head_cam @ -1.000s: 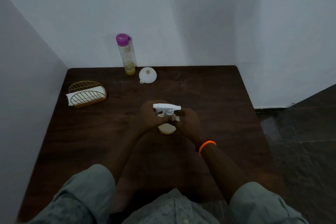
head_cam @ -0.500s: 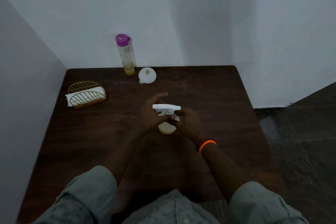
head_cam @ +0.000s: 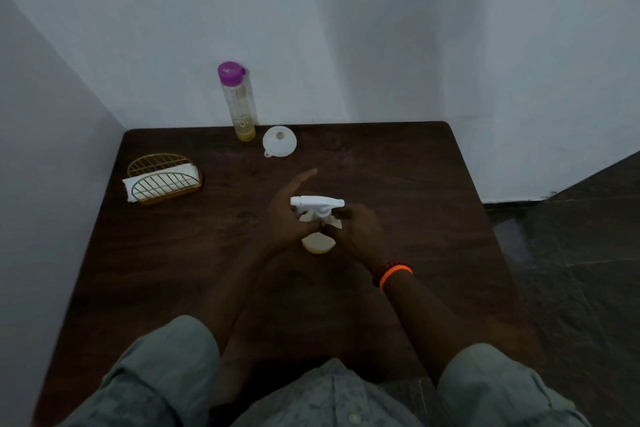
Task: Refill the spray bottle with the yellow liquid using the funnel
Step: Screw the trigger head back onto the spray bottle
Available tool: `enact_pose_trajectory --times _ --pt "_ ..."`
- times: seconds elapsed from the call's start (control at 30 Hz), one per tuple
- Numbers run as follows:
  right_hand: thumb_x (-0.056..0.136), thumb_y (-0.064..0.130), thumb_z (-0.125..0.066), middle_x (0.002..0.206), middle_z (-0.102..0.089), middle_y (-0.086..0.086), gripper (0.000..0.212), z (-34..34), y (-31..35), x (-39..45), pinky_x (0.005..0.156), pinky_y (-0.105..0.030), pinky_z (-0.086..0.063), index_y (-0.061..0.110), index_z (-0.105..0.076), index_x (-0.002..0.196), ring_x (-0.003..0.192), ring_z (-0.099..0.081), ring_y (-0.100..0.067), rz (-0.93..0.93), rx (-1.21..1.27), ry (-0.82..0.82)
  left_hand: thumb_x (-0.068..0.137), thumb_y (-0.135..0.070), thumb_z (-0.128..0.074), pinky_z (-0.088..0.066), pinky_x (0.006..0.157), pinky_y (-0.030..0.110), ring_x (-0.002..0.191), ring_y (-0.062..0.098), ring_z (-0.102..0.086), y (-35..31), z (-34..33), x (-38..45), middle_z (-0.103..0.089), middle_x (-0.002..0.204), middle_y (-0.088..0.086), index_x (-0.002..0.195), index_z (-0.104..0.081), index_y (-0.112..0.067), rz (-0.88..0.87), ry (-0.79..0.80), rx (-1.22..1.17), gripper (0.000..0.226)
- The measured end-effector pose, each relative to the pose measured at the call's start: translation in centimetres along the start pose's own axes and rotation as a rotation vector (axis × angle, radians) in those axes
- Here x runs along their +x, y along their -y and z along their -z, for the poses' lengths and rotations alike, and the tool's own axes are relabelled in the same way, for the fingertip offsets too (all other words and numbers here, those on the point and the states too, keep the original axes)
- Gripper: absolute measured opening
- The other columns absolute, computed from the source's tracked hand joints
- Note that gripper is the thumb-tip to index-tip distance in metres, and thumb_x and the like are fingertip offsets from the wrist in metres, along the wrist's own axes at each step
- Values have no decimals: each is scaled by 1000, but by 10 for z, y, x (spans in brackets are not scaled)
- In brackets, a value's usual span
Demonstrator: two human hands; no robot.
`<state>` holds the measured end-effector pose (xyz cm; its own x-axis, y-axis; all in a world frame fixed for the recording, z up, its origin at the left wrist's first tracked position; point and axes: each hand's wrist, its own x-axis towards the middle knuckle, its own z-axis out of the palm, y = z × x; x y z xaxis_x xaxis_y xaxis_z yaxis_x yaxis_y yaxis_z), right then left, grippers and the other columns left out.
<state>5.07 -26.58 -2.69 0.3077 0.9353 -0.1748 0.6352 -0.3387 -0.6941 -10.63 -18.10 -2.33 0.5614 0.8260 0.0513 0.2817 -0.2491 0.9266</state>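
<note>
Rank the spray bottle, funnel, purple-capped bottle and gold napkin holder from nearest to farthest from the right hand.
From the right hand:
1. Spray bottle, touching it, table centre.
2. Funnel, far side, lying on the table.
3. Purple-capped bottle and gold napkin holder, back edge and left: too close to call.

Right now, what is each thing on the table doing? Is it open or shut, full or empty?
Spray bottle: upright, white trigger top on.
Left hand: open, fingers stretched, against the bottle.
Right hand: gripping the bottle's neck.
Purple-capped bottle: upright, shut, little yellow liquid at the bottom.
Funnel: on the table, unused.
Wire holder: holding white napkins.
</note>
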Motion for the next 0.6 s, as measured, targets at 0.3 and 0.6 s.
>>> enact_pose_trajectory --times 0.3,0.6 --pt "79 36 -80 111 -68 2 44 -3 -4 1 76 -21 -37 16 -71 118 104 -61 -13 -13 49 -9 67 -13 -91 -53 99 27 127 7 -55 2 -2 -1 -56 141 -7 145 -47 -15 0 -13 -23 89" --pt "78 34 -81 113 -68 -2 44 -3 -5 2 78 -21 -38 16 -71 116 105 -60 -14 -12 67 -18 70 -14 -89 -53 93 19 128 9 -54 -2 0 -1 -53 144 -5 144 -48 -18 42 1 -48 85"
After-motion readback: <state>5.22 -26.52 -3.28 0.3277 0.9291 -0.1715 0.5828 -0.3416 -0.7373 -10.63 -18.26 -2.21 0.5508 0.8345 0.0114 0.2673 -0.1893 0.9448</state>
